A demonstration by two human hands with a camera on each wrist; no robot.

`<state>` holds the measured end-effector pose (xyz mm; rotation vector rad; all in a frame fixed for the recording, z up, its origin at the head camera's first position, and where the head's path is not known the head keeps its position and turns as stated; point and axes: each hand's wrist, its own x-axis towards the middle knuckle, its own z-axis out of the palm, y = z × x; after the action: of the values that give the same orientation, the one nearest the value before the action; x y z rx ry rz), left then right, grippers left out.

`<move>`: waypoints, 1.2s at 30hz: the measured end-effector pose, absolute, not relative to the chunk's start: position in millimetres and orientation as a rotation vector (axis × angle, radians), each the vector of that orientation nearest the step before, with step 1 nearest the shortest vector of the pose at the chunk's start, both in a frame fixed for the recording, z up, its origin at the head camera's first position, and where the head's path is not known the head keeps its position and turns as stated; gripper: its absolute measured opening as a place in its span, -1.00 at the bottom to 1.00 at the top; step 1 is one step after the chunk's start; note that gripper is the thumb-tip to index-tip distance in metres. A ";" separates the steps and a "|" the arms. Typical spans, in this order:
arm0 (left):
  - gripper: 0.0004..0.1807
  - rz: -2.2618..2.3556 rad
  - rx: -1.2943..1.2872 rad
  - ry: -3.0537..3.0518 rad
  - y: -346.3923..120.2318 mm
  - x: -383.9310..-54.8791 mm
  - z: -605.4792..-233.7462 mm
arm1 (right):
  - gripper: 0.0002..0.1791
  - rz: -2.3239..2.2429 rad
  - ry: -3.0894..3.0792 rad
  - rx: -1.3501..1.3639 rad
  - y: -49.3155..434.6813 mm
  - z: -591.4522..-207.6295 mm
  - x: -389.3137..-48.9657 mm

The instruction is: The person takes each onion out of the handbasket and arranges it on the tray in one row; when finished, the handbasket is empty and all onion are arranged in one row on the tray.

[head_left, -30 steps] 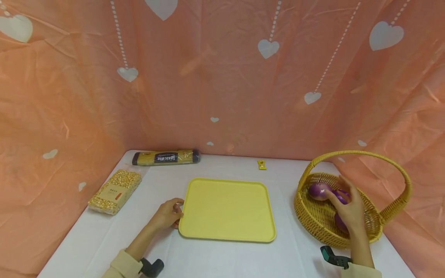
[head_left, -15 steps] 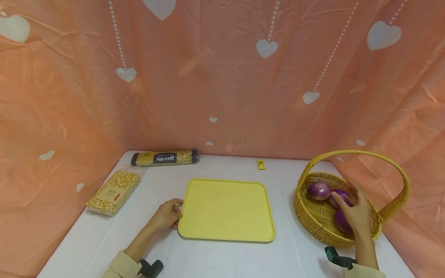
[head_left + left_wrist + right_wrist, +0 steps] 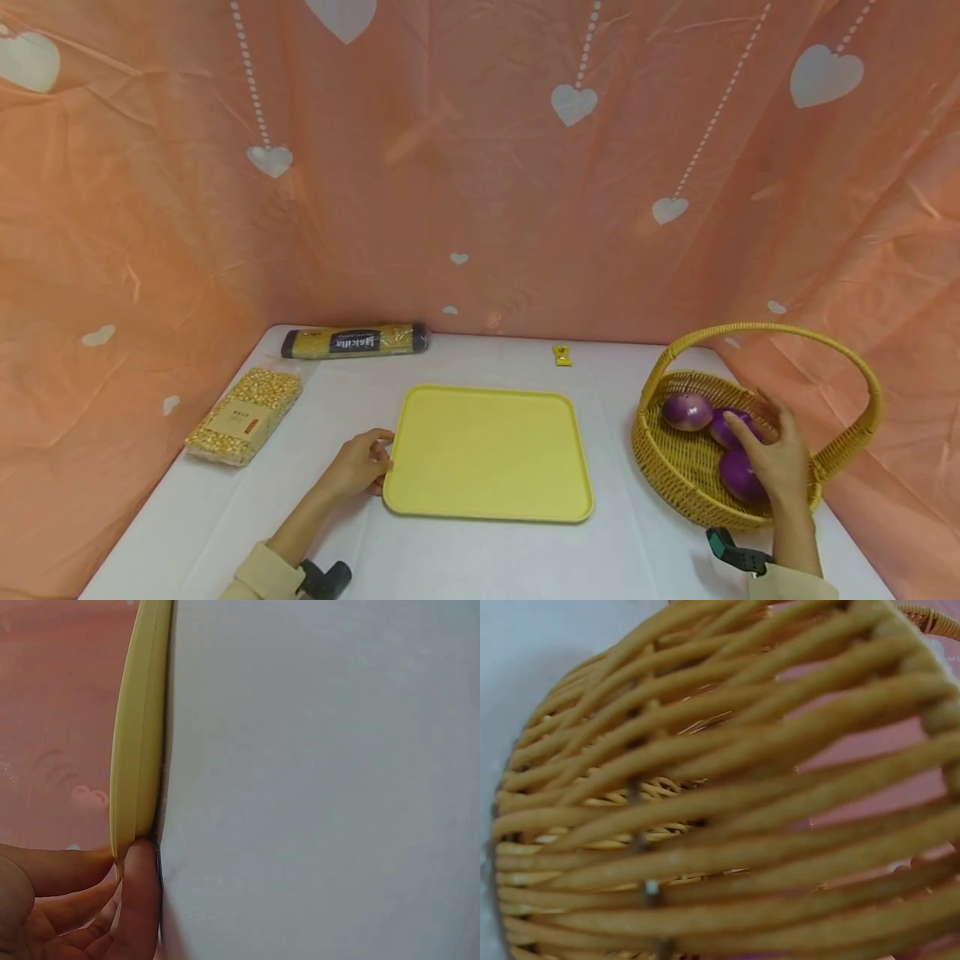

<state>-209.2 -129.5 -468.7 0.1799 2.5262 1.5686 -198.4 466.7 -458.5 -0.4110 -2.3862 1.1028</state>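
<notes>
My left hand (image 3: 360,465) pinches the left rim of a yellow rectangular tray (image 3: 487,454) lying on the table. In the left wrist view the thumb and fingers (image 3: 139,900) meet at the rim of the tray (image 3: 139,742). On the right, my right hand (image 3: 782,462) reaches into a wicker basket (image 3: 663,475), its thumb and fingers spread over a purple onion (image 3: 722,432). Another onion (image 3: 687,411) sits left of it and a third onion (image 3: 738,477) nearer me, partly hidden by the hand. Basket weave (image 3: 727,780) fills the right wrist view, hiding the fingers' contact.
A bag of corn kernels (image 3: 243,417) lies at the left, and a long yellow-and-black pack (image 3: 356,341) at the back left. A small yellow packet (image 3: 562,356) is near the back edge. The basket's tall handle (image 3: 810,337) arches over its contents.
My right hand has moved right and slightly toward me inside the basket, uncovering more of the onions. The left hand stays on the tray's rim.
</notes>
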 end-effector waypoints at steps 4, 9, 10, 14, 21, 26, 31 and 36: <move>-0.54 1.556 0.169 2.532 -129.7 -208.1 -468.6 | -0.22 1.081 -2.365 -0.363 468.8 -456.2 -200.2; -0.54 1.561 0.165 2.529 -129.4 -207.1 -468.2 | -0.24 1.074 -2.308 -0.301 468.5 -453.5 -201.4; -0.54 1.562 0.166 2.528 -129.3 -207.0 -468.2 | -0.24 1.077 -2.298 -0.294 468.0 -452.5 -201.6; -0.55 1.552 0.165 2.534 -129.1 -206.8 -468.1 | -0.25 1.085 -2.273 -0.271 465.6 -448.8 -201.4; -0.55 1.551 0.152 2.531 -128.9 -206.1 -467.0 | -0.26 1.094 -2.290 -0.274 467.0 -448.2 -201.7; -0.54 1.550 0.155 2.527 -129.2 -205.9 -466.4 | -0.24 1.078 -2.329 -0.334 469.9 -449.9 -202.4; -0.53 1.565 0.157 2.517 -129.4 -207.2 -466.3 | -0.26 1.076 -2.328 -0.322 464.2 -442.8 -201.5; -0.54 1.561 0.154 2.522 -129.4 -209.0 -466.6 | -0.29 1.150 -2.285 -0.310 443.4 -420.2 -191.7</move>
<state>-209.0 -129.4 -466.6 0.1544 2.5218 1.5607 -191.7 443.4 -420.2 -0.3103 -2.2846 1.1505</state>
